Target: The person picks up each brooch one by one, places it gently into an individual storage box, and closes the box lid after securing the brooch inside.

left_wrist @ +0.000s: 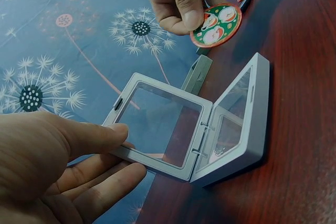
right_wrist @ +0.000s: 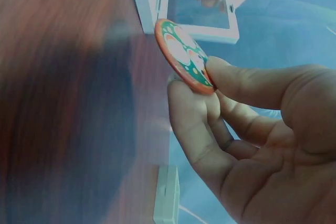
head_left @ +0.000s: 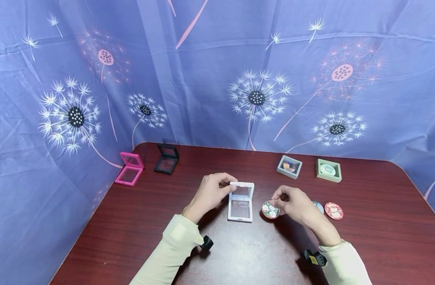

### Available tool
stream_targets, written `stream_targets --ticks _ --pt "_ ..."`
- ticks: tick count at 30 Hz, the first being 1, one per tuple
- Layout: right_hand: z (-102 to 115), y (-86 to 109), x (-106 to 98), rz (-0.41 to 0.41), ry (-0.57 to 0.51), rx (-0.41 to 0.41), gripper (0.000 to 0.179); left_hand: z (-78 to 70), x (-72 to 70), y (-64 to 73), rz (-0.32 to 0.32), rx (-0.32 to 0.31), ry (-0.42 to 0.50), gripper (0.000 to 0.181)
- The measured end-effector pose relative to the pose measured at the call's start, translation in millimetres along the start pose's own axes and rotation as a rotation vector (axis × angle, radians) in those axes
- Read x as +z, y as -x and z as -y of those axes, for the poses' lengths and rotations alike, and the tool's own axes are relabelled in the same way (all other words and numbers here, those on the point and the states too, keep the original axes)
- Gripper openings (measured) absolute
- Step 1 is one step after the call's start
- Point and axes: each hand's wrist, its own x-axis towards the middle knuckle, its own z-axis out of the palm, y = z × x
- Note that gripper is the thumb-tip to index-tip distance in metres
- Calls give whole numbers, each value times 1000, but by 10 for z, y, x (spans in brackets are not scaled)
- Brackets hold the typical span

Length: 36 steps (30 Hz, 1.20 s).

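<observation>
A white hinged display frame (head_left: 240,219) with clear film windows stands unfolded on the table, its lid tilted up. My left hand (head_left: 211,193) pinches the lid's free edge between thumb and fingers, seen closely in the left wrist view on the lid (left_wrist: 137,78). To the right of the frame, my right hand (head_left: 295,204) pinches a round disc (head_left: 270,210) by its edge. This disc (right_wrist: 181,56) has a green face with white-and-red figures and an orange-red rim; it is held tilted, apart from the frame.
A red round disc (head_left: 334,211) and a partly hidden blue one (head_left: 318,206) lie right of my right hand. Behind stand a grey frame (head_left: 289,166) and a green frame (head_left: 329,170), each holding something. Pink (head_left: 129,176) and black (head_left: 166,165) frames stand unfolded at the back left, near the curtain.
</observation>
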Motion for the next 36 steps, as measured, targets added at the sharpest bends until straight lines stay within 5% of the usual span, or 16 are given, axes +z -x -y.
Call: stream_targets --ticks 29,36 --pt "131 -107 363 -36 -101 14 10 0 -9 3 12 12 7 16" --pt "116 -122 389 -29 -114 23 10 52 -44 -13 112 -31 9 27"
